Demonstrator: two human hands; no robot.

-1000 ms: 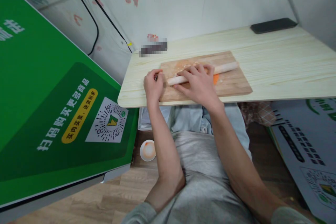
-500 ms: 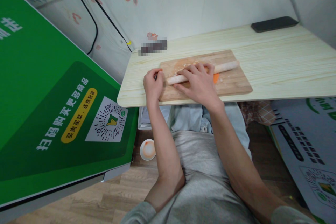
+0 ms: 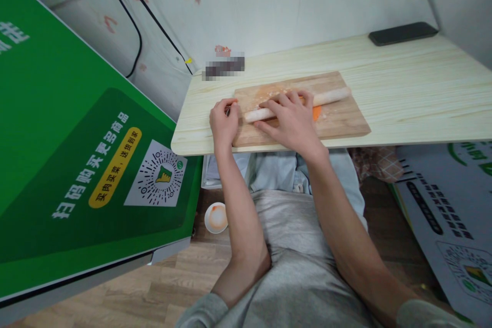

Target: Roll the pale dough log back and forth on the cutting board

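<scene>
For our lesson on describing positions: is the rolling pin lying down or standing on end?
Lying down: the rolling pin stretches lengthwise over the cutting board, beneath the right hand, with both ends showing.

Stick point(image 3: 331, 96) is creamy white, cutting board point(image 3: 346, 125) is tan with orange smudges point(image 3: 274, 90). Table point(image 3: 418, 89)'s pale yellow, streaky woodgrain.

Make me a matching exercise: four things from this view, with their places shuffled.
1. rolling pin
2. cutting board
3. white bowl
4. left hand

A. lower down than the table
B. at the board's left edge
C. beneath the right hand, lying across the board
D. flat on the table

Pairs: 1-C, 2-D, 3-A, 4-B
</scene>
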